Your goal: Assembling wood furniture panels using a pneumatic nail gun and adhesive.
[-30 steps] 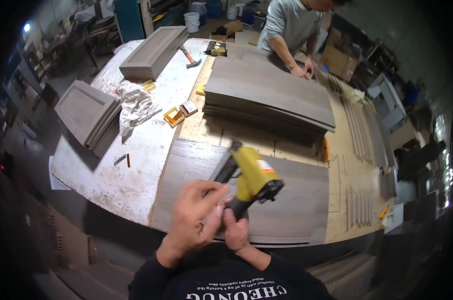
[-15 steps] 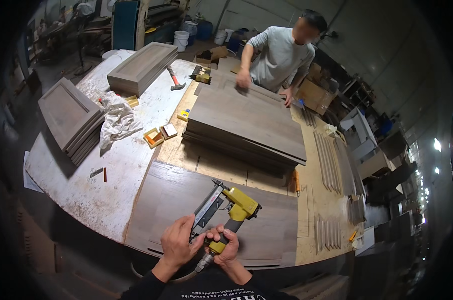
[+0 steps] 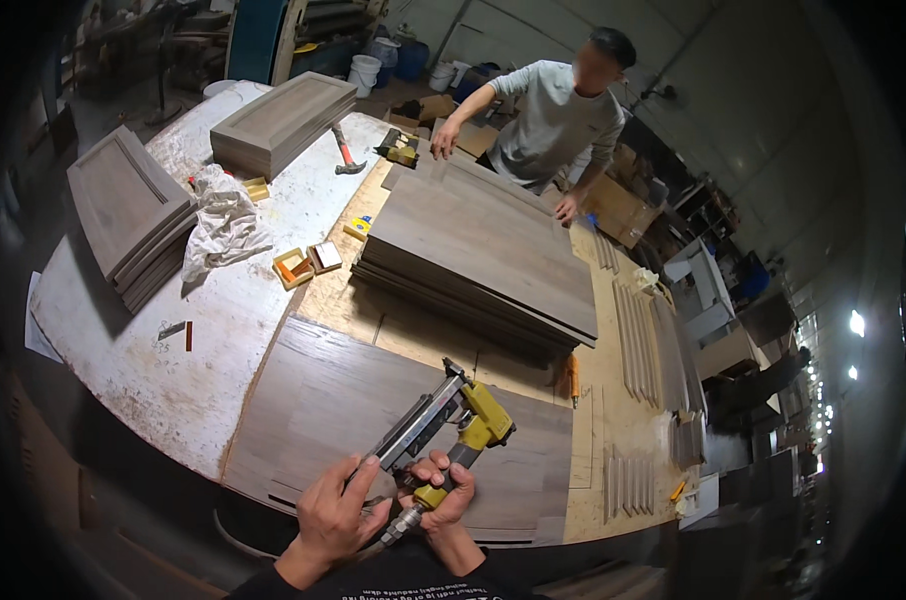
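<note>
A yellow and grey nail gun point(image 3: 451, 425) is held low over a brown wood panel point(image 3: 353, 410) lying at the near edge of the workbench. My right hand point(image 3: 441, 497) grips its handle near the hose fitting. My left hand point(image 3: 335, 506) rests on the long grey magazine, fingers spread along it. The gun's nose points up and away from me, above the panel.
A tall stack of brown panels point(image 3: 483, 250) lies mid-bench. A person in a grey shirt point(image 3: 553, 120) leans on its far end. Framed door stacks point(image 3: 133, 210) point(image 3: 283, 120), a white rag point(image 3: 218, 230), small boxes point(image 3: 308, 263), a hammer point(image 3: 345, 152) and thin strips point(image 3: 645, 340) lie around.
The nail gun has come down and closer to me, over the near panel. My left hand has shifted onto its magazine. The person opposite has straightened and reaches along the stack.
</note>
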Tool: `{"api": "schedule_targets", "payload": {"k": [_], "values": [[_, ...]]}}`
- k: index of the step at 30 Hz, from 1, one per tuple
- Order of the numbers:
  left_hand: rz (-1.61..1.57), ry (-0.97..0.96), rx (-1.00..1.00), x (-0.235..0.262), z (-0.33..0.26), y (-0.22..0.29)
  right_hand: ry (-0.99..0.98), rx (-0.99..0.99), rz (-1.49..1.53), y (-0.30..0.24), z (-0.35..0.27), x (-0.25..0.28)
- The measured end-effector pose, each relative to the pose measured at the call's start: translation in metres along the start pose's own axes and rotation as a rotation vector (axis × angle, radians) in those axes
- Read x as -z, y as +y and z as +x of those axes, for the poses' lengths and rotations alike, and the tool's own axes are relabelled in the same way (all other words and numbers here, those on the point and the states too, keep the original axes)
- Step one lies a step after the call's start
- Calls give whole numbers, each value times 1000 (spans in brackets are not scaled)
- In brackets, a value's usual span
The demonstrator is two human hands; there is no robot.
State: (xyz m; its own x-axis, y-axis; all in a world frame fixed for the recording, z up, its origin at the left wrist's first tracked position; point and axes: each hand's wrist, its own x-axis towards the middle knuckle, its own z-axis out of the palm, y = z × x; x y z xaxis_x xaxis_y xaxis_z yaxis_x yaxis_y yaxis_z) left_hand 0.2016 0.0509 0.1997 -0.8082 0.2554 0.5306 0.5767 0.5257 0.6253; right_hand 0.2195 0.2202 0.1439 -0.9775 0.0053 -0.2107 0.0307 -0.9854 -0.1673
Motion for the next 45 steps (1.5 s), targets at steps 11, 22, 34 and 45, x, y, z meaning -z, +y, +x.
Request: {"api": "schedule_targets", "payload": {"k": [11, 22, 34, 45], "values": [[-195, -239, 180, 55, -18, -26, -140, -42, -191, -17, -2, 10], [7, -382, 318, 35, 93, -205, -95, -172, 44, -19, 9, 28], [486, -88, 466, -120, 219, -360, 53, -16, -118, -21, 6, 23], [-836, 245, 723, -94, 211, -268, -34, -102, -73, -33, 10, 66]]}}
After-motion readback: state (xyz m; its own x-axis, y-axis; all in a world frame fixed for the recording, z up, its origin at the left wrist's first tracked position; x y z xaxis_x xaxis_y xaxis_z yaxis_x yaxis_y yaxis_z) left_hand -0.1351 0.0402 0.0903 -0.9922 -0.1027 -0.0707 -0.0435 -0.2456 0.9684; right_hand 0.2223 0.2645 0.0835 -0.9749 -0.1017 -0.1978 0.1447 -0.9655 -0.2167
